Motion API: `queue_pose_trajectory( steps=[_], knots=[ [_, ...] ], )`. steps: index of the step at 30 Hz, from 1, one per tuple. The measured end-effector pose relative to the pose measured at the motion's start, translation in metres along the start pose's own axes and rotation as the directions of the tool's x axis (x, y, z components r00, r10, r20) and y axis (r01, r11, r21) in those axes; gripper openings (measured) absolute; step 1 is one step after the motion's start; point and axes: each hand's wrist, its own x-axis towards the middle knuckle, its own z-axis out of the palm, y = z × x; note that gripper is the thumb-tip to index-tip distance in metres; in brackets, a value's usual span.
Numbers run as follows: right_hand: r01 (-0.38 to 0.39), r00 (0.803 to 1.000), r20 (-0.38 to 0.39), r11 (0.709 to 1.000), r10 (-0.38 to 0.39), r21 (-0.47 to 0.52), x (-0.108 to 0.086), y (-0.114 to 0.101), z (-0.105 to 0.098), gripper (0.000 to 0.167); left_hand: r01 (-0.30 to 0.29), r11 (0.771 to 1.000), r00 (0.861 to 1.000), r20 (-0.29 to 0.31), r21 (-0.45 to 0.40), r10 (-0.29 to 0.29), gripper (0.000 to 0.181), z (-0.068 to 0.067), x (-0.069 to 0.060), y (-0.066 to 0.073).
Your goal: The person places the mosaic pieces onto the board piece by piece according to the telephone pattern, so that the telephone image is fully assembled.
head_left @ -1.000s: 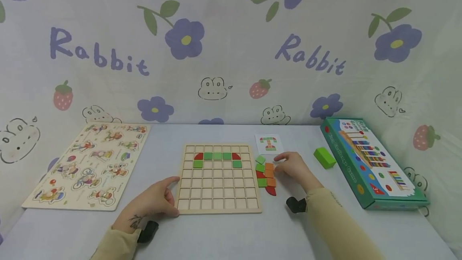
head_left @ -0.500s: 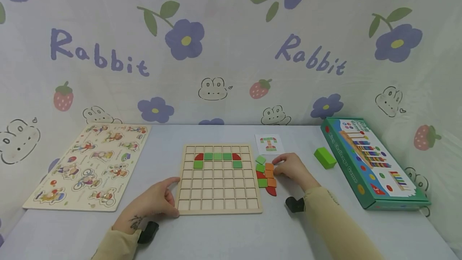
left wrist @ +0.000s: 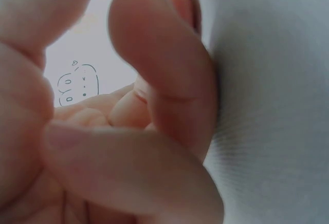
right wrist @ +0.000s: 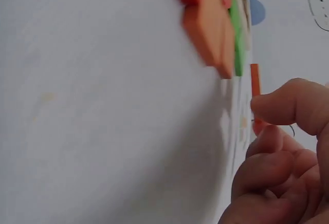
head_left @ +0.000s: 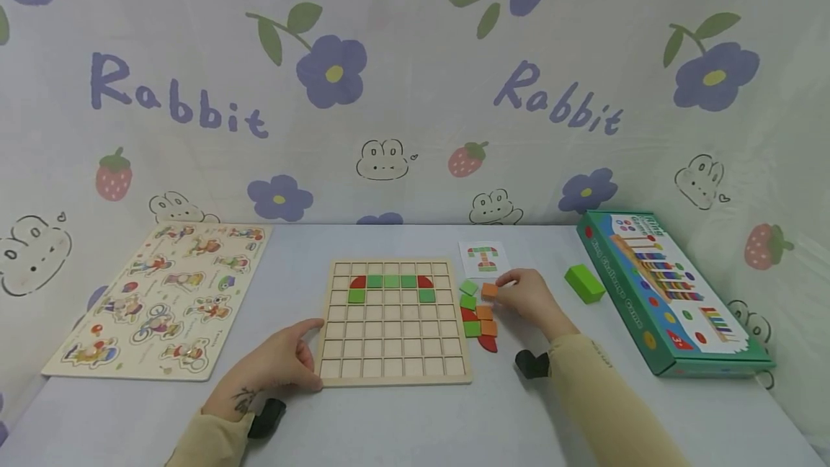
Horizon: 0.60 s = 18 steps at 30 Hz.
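In the head view my right hand (head_left: 528, 300) pinches an orange square tile (head_left: 489, 291) between thumb and fingertip. The tile is raised off the table, seen edge-on in the right wrist view as a thin orange strip (right wrist: 255, 77). My left hand (head_left: 279, 359) touches the left edge of the wooden grid board (head_left: 394, 382), index finger higher up and thumb at the near corner. Green tiles (head_left: 391, 280) and red quarter-round tiles (head_left: 357, 282) form an arch in the board's upper cells. Beside its right edge lie loose orange tiles (head_left: 488, 328), green tiles and red pieces.
A pattern card (head_left: 483, 269) lies behind the loose tiles. Farther right are a green block (head_left: 583, 284) and a green game box (head_left: 674, 294). A wooden picture puzzle (head_left: 158, 301) lies at the left. A printed cloth (head_left: 415, 92) hangs behind the table.
My right hand has taken the farthest orange tile from the loose group and lifted it slightly. The left hand stays at the board's edge.
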Motion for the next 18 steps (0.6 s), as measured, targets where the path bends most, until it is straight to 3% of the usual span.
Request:
queue_pose_trajectory(
  steps=[3, 9, 15, 18],
  knots=[
    [0.006, 1.0, -0.03, 0.997, -0.004, 0.083, 0.0, -0.008, 0.001, 0.03, 0.0, 1.0, 1.0, 0.004, -0.004, 0.0, 0.097, 0.0, 0.001, 0.0],
    [0.099, 0.995, -0.016, 0.971, -0.098, 0.22, -0.005, -0.037, 0.022, 0.03, 0.007, 1.0, 1.0, 0.001, 0.0, -0.007, 0.098, 0.001, 0.002, 0.0],
    [0.165, 0.985, 0.028, 0.972, -0.172, 0.168, -0.014, -0.071, 0.052, 0.024, 0.01, 1.0, 1.0, -0.008, 0.008, -0.01, 0.098, 0.001, 0.001, 0.0],
    [0.236, 0.968, 0.053, 0.962, -0.245, 0.138, -0.019, -0.084, 0.066, 0.023, 0.011, 1.0, 1.0, -0.01, 0.005, -0.011, 0.098, 0.001, 0.001, 0.0]
  ],
)
